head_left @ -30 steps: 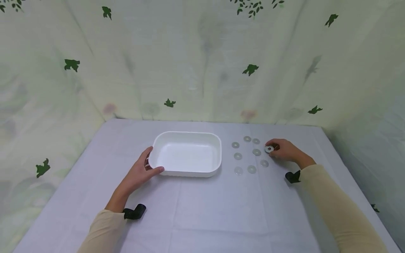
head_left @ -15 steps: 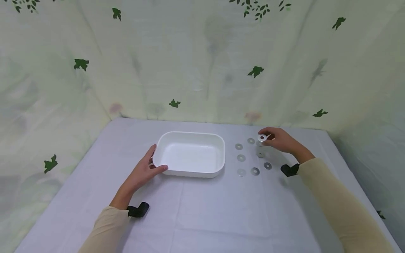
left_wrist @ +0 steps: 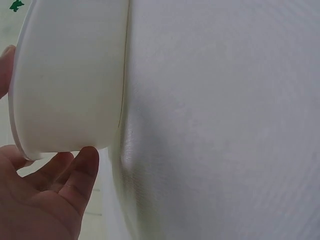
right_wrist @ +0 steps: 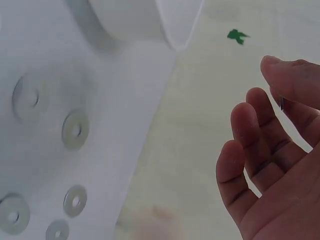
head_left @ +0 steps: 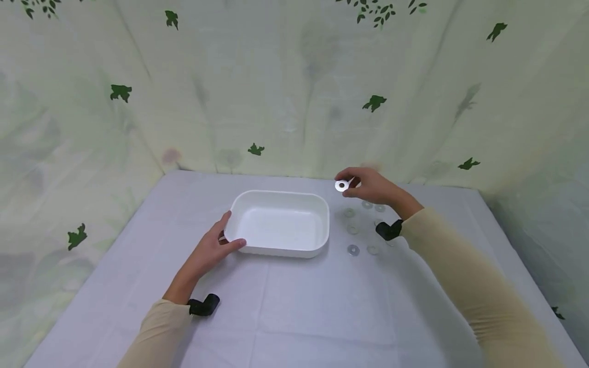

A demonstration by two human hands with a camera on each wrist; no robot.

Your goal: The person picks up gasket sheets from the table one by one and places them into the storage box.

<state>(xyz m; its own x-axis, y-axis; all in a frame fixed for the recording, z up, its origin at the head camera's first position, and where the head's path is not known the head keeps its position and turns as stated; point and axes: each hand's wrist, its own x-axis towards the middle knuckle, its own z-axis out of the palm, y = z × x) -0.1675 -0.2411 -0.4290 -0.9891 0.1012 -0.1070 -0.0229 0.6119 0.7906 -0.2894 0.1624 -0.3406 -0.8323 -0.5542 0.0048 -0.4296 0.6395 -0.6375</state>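
Observation:
In the head view a white rectangular plastic tray [head_left: 239, 247] rests on the table. My left hand [head_left: 209, 253] holds its left front corner, the thumb over the rim and the fingers along the outer wall; the left wrist view shows those fingertips [left_wrist: 89, 156] against the wall. Up in the air just right of the tray, my right hand [head_left: 372, 186] pinches a flat metal washer [head_left: 338, 187] between thumb and fingers. From the right wrist only a thin edge of that washer [right_wrist: 281, 103] shows. Several similar washers [head_left: 353, 250] lie flat on the cloth below, some partly covered by the right wrist.
A white cloth [head_left: 294, 312] covers the table. Behind it hangs a pale curtain [head_left: 276, 92] printed with leaves and birds. Each wrist carries a black camera mount, one on the left [head_left: 204, 305] and one on the right [head_left: 389, 230], the latter above the washers.
My right hand has lifted the washer off the cloth and carried it left, toward the tray's right side. The left hand keeps its hold on the tray.

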